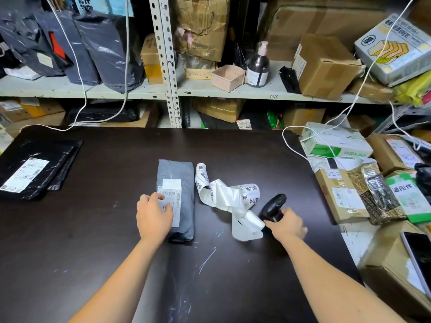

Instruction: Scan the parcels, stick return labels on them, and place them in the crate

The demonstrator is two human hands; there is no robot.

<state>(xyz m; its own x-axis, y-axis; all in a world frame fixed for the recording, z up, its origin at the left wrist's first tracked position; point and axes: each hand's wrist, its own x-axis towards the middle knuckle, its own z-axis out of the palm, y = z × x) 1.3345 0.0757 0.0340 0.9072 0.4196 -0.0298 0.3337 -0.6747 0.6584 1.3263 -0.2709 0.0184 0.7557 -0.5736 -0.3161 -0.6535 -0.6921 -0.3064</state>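
A grey bag parcel (184,180) lies lengthwise in the middle of the dark table (116,229), its white shipping label facing up. My left hand (152,214) rests on the parcel's near left part, fingers lying over the label. To the right of the parcel curls a white strip of return labels (229,199) printed with black characters. My right hand (285,223) grips the handle of a black barcode scanner (274,205) just right of the strip, its head pointing up and away. No crate shows in view.
A flat black bag parcel (35,169) lies at the table's far left. Cardboard boxes and wrapped parcels (349,194) pile up along the right edge, with a phone (417,255) on one box. Shelves (93,89) packed with bags and boxes stand behind; white cords hang down.
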